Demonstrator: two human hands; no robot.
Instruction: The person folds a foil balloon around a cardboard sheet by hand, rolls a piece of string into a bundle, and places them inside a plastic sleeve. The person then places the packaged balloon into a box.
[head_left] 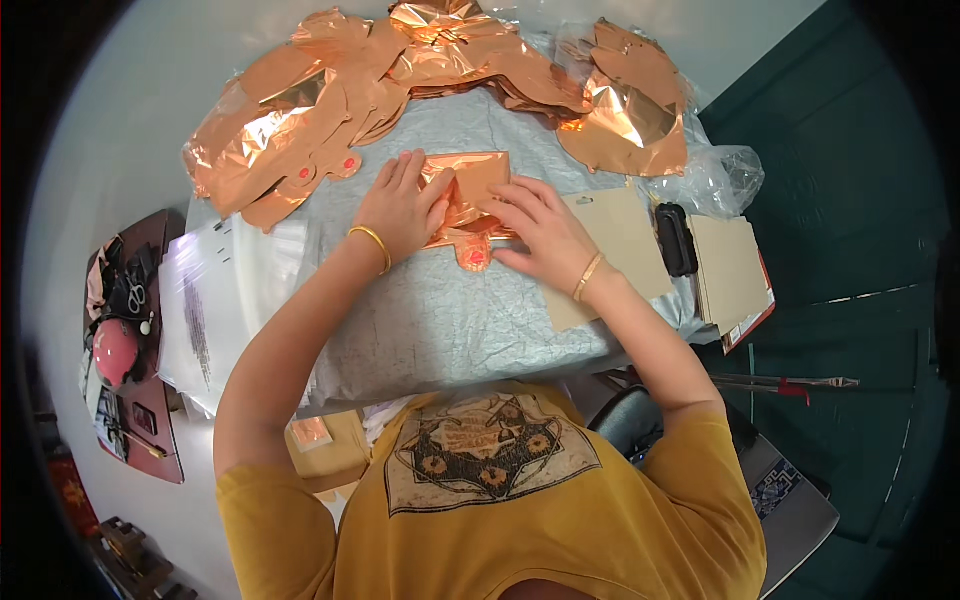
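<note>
A flat copper-coloured foil balloon (490, 168), folded into a rough rectangle, lies on the table in front of me. A rounded tab with a red mark (477, 255) sticks out of its near side. My left hand (402, 208) rests on the balloon's left part, fingers stretched and the thumb apart on the crumpled foil. My right hand (545, 230) touches its right edge with the fingers spread, the thumb near the tab. Neither hand is closed around anything. Parts of the foil are hidden beneath my fingers.
Unfolded foil balloons lie in piles at the left (300, 120), far middle (450, 60) and right (625, 110). Clear plastic bags (225, 310) are stacked at left. Beige cards (620, 245), a black case (676, 240) and a card stack (728, 270) sit at right.
</note>
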